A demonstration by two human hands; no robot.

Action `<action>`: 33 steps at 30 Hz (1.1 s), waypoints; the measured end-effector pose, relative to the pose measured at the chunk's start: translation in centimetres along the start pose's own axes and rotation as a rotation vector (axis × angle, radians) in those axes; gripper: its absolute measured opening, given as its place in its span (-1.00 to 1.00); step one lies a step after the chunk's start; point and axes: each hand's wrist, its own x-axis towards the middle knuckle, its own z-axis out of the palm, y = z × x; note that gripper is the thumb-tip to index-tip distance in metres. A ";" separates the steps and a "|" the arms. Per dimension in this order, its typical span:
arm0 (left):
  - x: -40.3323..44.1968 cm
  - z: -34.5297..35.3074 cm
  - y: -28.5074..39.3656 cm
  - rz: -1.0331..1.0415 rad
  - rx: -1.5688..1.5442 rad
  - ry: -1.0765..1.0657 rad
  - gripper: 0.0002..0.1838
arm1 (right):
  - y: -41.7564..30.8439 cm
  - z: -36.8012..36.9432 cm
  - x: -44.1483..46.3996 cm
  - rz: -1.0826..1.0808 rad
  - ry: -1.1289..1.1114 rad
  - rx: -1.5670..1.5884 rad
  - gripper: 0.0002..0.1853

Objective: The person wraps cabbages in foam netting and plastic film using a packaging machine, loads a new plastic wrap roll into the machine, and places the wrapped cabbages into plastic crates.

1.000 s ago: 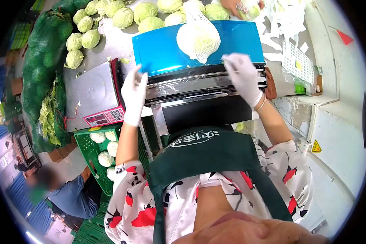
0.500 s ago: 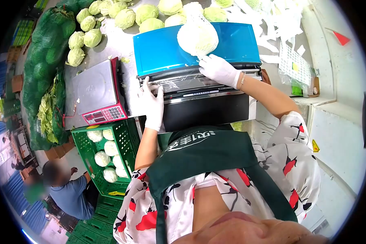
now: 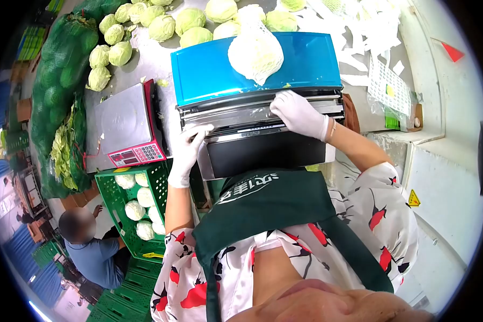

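A cabbage in white foam netting rests on the blue top of a wrapping machine. Clear film lies across the machine's slot, above its black front plate. My right hand, in a white glove, is closed at the film's right part, its fingers pressed together; what they pinch is too small to make out. At the machine's left front corner is my left hand, also gloved, its thumb and fingers curved towards each other near the film's edge. Whether film is between them is unclear.
A scale stands left of the machine. Several bare cabbages lie behind it. A green crate with netted cabbages is at the lower left, near a crouching person. White netting pieces lie at the right.
Both hands have come down onto the machine's front. My right hand moved left to the netted cabbage's near end, then back right and down to the film. My left hand shifted right, then slightly back left.
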 end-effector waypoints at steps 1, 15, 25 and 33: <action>-0.5 -0.5 0.3 -0.015 -0.033 -0.002 -0.84 | -0.6 -0.9 -0.2 0.087 0.003 0.122 -0.95; 0.1 -1.9 2.0 0.312 0.594 0.401 -0.66 | -1.5 -4.4 -3.9 0.553 0.471 0.191 -0.71; 14.4 7.9 4.5 0.156 -0.486 0.125 -0.25 | 3.3 0.1 10.4 0.682 0.477 1.048 -0.49; 5.9 -9.1 -1.3 0.250 -0.911 0.330 -0.18 | -3.8 -4.1 9.1 0.324 0.350 0.395 -0.50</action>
